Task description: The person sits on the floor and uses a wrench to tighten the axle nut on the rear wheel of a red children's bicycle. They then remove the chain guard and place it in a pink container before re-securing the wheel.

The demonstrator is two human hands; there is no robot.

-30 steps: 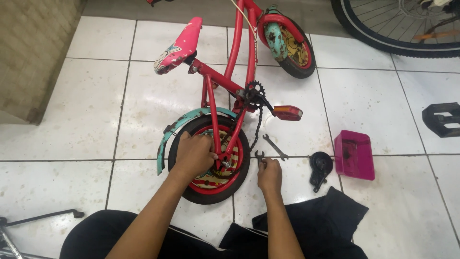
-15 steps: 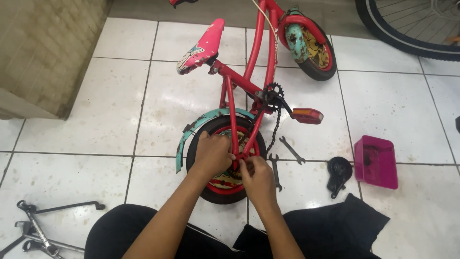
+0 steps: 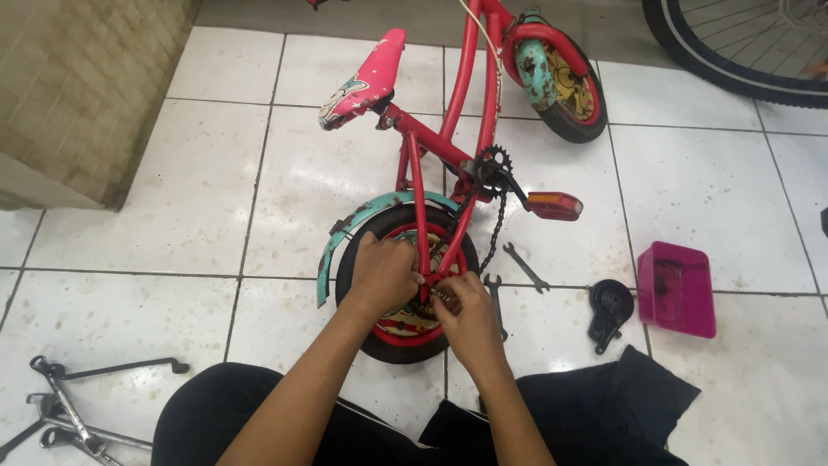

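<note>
The small red bicycle (image 3: 448, 147) lies on the white tiled floor (image 3: 216, 198), and its rear wheel (image 3: 405, 324) is just under both hands. The chain (image 3: 496, 229) hangs loose beyond the hands, so I judge the wheel work is unfinished. The left hand (image 3: 379, 276) is closed around the frame end at the hub. The right hand (image 3: 466, 315) pinches a small metal part (image 3: 443, 296) at the axle. Two wrenches (image 3: 509, 276) lie just right of the right hand; further right are a black part (image 3: 609, 306) and a pink tray (image 3: 677, 289).
</note>
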